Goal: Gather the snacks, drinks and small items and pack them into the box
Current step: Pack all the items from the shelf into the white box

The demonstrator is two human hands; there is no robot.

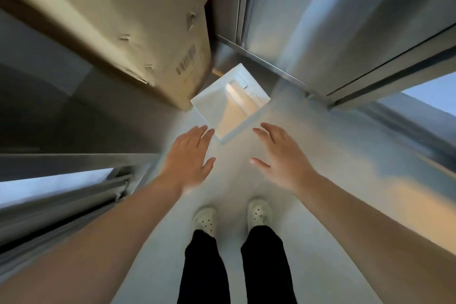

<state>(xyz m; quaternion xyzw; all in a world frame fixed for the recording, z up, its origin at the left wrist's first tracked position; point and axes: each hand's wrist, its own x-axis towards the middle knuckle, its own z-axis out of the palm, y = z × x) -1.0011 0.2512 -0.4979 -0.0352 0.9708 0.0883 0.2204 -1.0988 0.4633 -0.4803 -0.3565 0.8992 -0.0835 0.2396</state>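
Note:
A white open-topped box [207, 103] stands on the pale floor ahead of my feet, and nothing shows inside it. My left hand [190, 155] hovers just short of its near left corner, fingers straight and together. My right hand [281, 155] is stretched out to the right of that corner, fingers spread, holding nothing. Neither hand touches the box. No snacks, drinks or small items are in view.
A large brown cardboard carton [138, 22] leans at the upper left, close against the white box. Metal-framed panels [345, 39] rise on the right and a window frame [74, 192] runs along the left. My white shoes [204, 219] stand on the floor below.

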